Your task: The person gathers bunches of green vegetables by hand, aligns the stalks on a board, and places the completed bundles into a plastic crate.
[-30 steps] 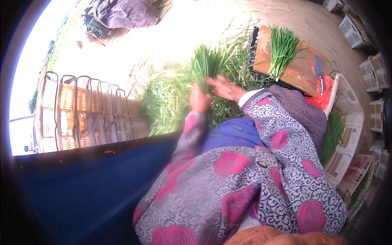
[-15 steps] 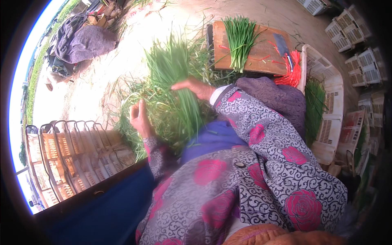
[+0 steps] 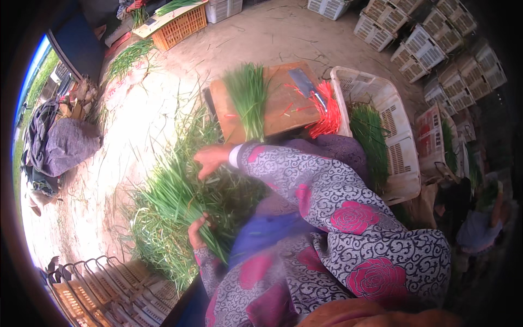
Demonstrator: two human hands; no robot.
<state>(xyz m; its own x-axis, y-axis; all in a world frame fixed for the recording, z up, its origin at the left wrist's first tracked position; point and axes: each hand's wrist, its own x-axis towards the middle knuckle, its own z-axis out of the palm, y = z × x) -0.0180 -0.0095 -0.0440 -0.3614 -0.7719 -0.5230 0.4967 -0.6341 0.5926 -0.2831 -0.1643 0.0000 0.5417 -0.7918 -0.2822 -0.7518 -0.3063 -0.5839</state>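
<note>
A loose bunch of chives [image 3: 173, 191] slants across my lap, its leaves fanning to the upper left. My left hand [image 3: 198, 229] is closed around the lower part of the bunch. Just above the bunch is my right hand [image 3: 212, 158], fingers curled and drawn together; whatever they may pinch is hidden. A heap of loose, partly yellowed leaves [image 3: 155, 245] lies beneath. Beyond my right hand, another chive bunch [image 3: 250, 103] rests on a wooden board [image 3: 289, 111]. A broad-bladed knife [image 3: 303, 83] and a pile of red ties [image 3: 328, 117] share the board's right side.
To the right stands a white plastic crate [image 3: 404, 163] with chives [image 3: 370, 141] inside. Stacked crates [image 3: 430, 49] line the far right. Crates with dark handles [image 3: 103, 289] sit at lower left, a grey cloth pile [image 3: 73, 144] at left. An orange crate [image 3: 180, 30] stands far off near another person's hand [image 3: 135, 5].
The chive bunch has gone from my right hand to my left and tilted lower left. My right hand now hovers above it. The view has turned to the right.
</note>
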